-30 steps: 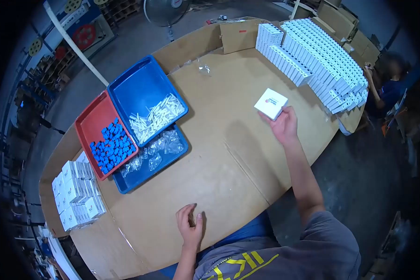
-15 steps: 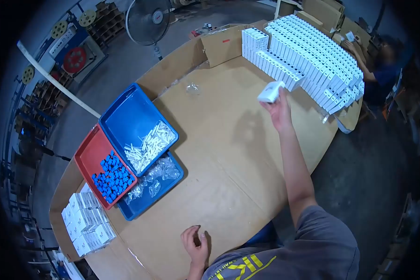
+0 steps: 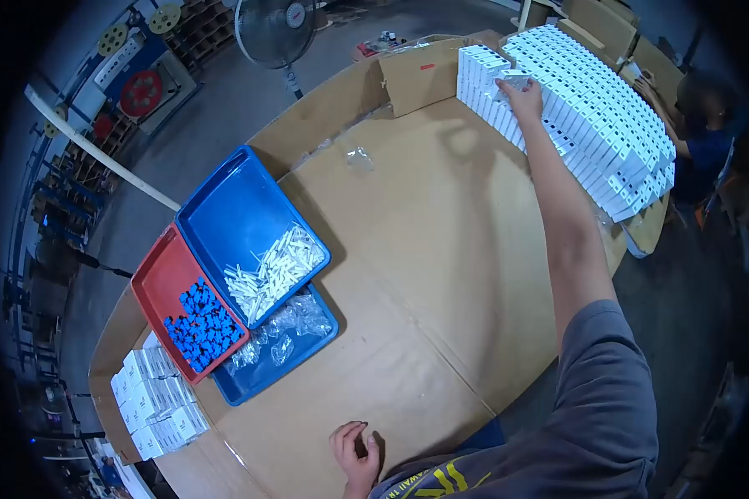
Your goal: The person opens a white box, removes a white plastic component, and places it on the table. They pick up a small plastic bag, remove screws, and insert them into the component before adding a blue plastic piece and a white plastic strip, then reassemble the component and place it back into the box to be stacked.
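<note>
My right hand (image 3: 526, 104) reaches to the far right, its fingers closed on a small white box (image 3: 514, 76). It holds the box over the front rows of a large block of stacked white boxes (image 3: 587, 100), near the block's left end. Close to my body, my left hand (image 3: 355, 456) rests on the cardboard-covered table (image 3: 408, 333), fingers loosely curled and apart from the thumb, with nothing in it.
At left, a blue tray (image 3: 225, 195) holds white sticks, a red tray (image 3: 151, 279) blue pieces, and a lower blue tray (image 3: 254, 387) clear plastic bags. White packets (image 3: 154, 399) stand at front left. A fan (image 3: 275, 33) is behind; a person (image 3: 707, 125) works at far right.
My right hand has carried the white box forward and to the right, from above the bare table to the stacked boxes. My left hand stays by the table's near edge.
</note>
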Action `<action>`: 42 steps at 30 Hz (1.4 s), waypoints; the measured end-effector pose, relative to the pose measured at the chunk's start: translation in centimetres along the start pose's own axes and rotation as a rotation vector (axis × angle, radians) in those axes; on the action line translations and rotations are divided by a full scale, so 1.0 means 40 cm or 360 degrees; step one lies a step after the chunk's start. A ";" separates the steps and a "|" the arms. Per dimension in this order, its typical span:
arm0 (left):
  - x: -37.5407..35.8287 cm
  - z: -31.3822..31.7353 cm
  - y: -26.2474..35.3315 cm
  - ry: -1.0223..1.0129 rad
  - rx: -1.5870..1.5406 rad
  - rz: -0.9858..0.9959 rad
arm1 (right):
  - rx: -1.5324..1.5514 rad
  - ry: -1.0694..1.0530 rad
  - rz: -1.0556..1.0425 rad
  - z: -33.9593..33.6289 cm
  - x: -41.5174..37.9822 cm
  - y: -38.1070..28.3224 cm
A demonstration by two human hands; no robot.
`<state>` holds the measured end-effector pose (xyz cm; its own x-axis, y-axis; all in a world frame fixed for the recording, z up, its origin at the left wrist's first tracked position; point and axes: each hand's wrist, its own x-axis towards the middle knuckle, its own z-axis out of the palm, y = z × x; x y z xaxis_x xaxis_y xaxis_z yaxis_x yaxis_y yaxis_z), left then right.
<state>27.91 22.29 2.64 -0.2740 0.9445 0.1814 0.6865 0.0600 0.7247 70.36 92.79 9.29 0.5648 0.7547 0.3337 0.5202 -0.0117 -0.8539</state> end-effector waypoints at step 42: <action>0.026 0.006 0.036 0.0061 0.0117 0.0005 | -0.0284 0.0118 -0.0299 0.116 0.019 0.055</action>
<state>28.78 23.43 3.71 -0.2963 0.9317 0.2102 0.7347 0.0817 0.6735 68.97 96.40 5.82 0.4896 0.7048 0.5134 0.7214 0.0033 -0.6925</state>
